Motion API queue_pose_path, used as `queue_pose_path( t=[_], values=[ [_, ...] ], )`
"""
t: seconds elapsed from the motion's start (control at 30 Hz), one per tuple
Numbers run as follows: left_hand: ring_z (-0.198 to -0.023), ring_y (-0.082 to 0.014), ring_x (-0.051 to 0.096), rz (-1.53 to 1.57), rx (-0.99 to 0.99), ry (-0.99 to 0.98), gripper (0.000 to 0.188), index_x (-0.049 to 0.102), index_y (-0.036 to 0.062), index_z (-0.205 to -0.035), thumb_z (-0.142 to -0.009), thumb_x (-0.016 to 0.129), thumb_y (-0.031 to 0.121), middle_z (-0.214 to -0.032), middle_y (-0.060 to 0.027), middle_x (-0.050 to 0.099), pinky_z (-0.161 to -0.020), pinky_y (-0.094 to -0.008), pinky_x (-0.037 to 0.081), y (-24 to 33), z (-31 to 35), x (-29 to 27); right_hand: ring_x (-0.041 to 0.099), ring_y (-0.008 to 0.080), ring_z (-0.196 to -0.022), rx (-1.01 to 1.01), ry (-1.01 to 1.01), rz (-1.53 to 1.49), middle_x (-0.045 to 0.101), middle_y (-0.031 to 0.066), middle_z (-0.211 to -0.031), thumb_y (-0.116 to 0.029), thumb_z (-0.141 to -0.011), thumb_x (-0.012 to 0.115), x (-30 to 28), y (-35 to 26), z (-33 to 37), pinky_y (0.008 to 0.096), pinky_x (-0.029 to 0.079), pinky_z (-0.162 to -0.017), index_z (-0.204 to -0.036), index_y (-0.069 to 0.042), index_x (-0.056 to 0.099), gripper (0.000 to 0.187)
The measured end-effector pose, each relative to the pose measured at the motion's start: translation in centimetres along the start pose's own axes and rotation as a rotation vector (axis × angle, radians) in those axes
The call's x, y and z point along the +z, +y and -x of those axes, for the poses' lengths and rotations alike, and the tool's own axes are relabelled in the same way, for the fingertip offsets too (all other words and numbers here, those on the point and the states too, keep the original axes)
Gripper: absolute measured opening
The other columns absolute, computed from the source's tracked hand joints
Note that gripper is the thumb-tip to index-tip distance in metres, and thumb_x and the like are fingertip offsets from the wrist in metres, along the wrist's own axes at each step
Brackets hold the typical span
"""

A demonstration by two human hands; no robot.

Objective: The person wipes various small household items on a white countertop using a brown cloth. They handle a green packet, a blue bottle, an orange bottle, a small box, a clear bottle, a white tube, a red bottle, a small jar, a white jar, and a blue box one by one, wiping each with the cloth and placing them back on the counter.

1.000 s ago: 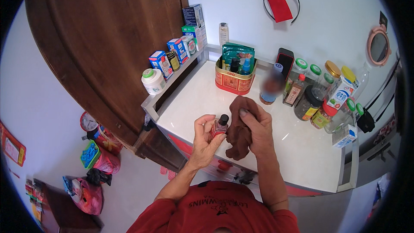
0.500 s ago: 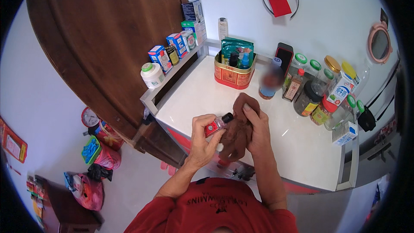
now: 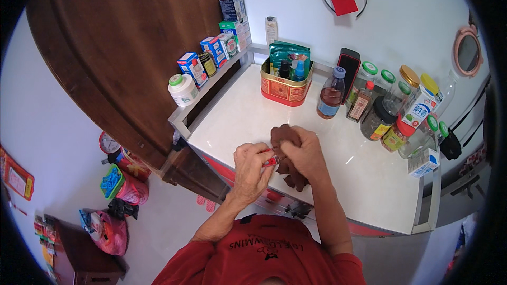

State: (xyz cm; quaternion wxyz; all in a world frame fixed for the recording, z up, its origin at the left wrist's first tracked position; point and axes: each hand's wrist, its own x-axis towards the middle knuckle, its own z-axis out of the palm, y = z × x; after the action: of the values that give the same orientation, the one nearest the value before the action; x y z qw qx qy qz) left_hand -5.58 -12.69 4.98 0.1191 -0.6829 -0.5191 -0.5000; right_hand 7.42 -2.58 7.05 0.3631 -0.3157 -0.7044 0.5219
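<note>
My left hand (image 3: 249,173) is closed round a small clear bottle with a red label (image 3: 271,161), held above the front edge of a white-topped cabinet (image 3: 359,184). Pressed against the bottle's cap end is my right hand (image 3: 306,153), its fingers closed on a bunched brown cloth (image 3: 284,134). Folds of this cloth hang below the right hand. The bottle's cap is hidden by the right fingers and cloth.
Behind my hands stand a red and gold tin (image 3: 285,93) of packets and bottles, and a bottle of brown liquid (image 3: 330,97). Several jars (image 3: 376,121) crowd the right back. Small boxes and a white tub (image 3: 182,91) line the left rail.
My right hand has turned and come down over the bottle's cap end, bunching the cloth, which hung spread out before. The black cap, visible earlier, is now covered.
</note>
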Motion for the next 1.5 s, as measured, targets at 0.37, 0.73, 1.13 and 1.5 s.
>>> queue_pose_path(
  t=[0.37, 0.73, 1.13, 1.5],
  values=[
    [-0.096, -0.0117, 0.056, 1.292, -0.685, 0.055, 0.031, 0.038, 0.0062, -0.124, -0.098, 0.05, 0.018, -0.111, -0.0062, 0.057, -0.084, -0.0278, 0.047, -0.6, 1.3, 1.6, 0.058, 0.0155, -0.087, -0.187, 0.007, -0.201, 0.06, 0.0085, -0.099, 0.0, -0.085, 0.058, 1.9, -1.0, 0.7, 0.0266, 0.047, -0.076, -0.113, -0.003, 0.059, 0.028],
    [-0.101, -0.017, 0.057, 1.539, -0.887, 0.34, 0.02, 0.041, 0.0081, -0.118, -0.101, 0.042, 0.017, -0.111, -0.0091, 0.055, -0.088, -0.032, 0.05, -0.6, 0.1, 1.5, 0.053, 0.026, -0.079, -0.86, 0.2, 0.483, 0.054, 0.0104, -0.098, -0.001, -0.071, 0.066, 4.1, -0.6, 1.0, 0.0337, 0.046, -0.065, -0.114, -0.002, 0.063, 0.043],
    [-0.104, -0.0179, 0.058, 1.626, -0.847, 0.27, 0.033, 0.044, 0.002, -0.127, -0.097, 0.049, 0.015, -0.117, -0.0114, 0.056, -0.088, -0.0302, 0.05, -2.4, -0.5, 0.5, 0.059, 0.0215, -0.08, -0.493, 0.148, 0.105, 0.053, 0.0122, -0.104, 0.005, -0.075, 0.063, 3.1, -2.5, 1.7, 0.0334, 0.051, -0.066, -0.112, -0.004, 0.065, 0.038],
    [-0.096, -0.0246, 0.059, 1.812, -0.838, 0.345, 0.027, 0.049, 0.01, -0.117, -0.1, 0.043, 0.03, -0.11, -0.0106, 0.058, -0.079, -0.0373, 0.053, -5.0, -0.1, 1.1, 0.059, 0.0221, -0.08, -0.821, -0.137, 0.376, 0.053, 0.0081, -0.104, 0.007, -0.074, 0.064, 2.6, -0.2, 1.2, 0.0317, 0.049, -0.065, -0.113, -0.004, 0.065, 0.04]
  ],
)
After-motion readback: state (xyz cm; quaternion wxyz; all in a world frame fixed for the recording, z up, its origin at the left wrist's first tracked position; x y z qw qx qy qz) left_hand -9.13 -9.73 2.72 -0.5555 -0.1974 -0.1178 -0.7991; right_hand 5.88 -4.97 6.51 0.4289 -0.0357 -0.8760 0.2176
